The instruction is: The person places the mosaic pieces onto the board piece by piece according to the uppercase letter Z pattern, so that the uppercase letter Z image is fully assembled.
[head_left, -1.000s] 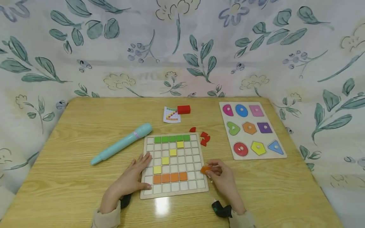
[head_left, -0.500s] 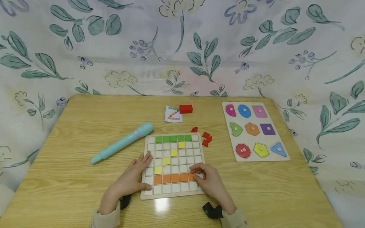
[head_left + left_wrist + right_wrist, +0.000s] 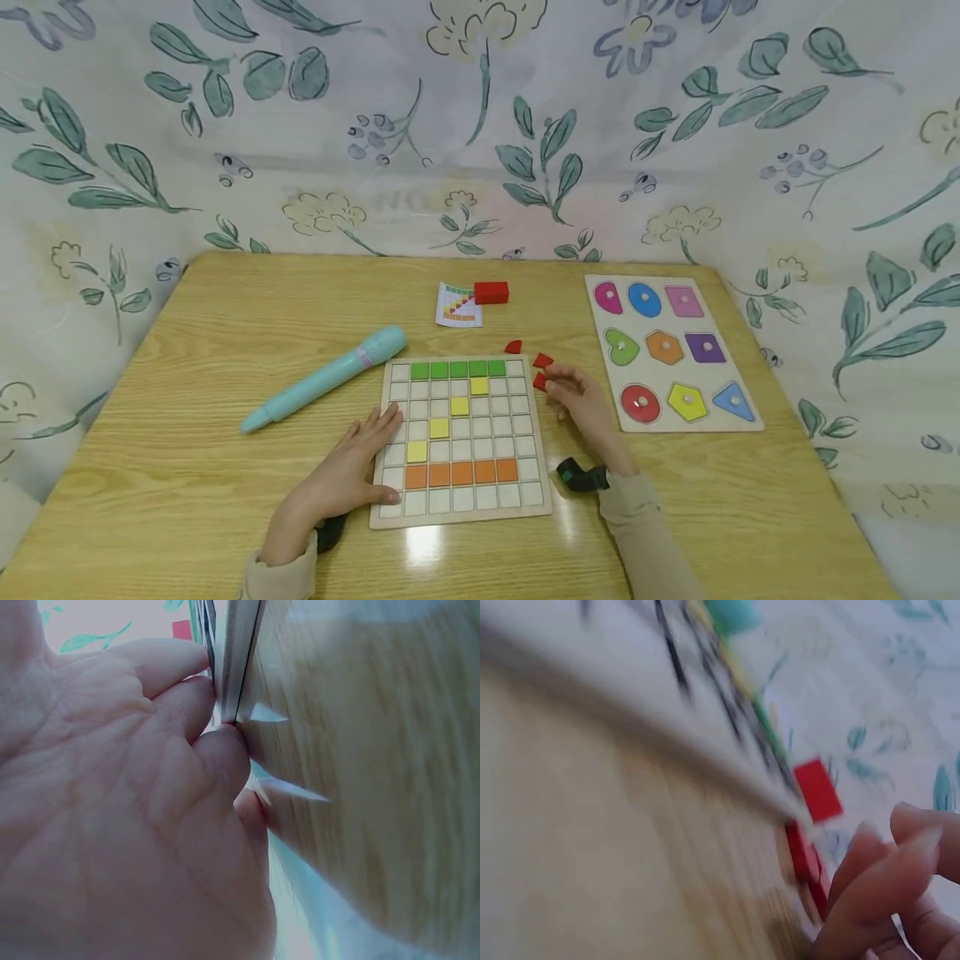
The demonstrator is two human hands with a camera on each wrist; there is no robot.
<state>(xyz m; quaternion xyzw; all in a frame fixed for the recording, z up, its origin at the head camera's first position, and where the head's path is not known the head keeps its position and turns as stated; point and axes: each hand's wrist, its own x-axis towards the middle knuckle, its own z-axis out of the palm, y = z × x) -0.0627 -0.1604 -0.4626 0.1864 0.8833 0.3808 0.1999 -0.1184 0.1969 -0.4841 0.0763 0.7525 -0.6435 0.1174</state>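
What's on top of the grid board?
Five green tiles, four yellow tiles and five orange tiles. The left hand rests on the left edge of the grid board; whatever lies directly beneath is hidden.

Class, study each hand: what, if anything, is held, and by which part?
The left hand grips nothing; its fingers lie on the left edge of the grid board. Whether the right hand holds the red piece at its fingers cannot be told.

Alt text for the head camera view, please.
A person's left hand rests on a grid board with green, yellow and orange tiles; the right hand is at red pieces beside it. A teal stick and shape puzzle lie on the table.
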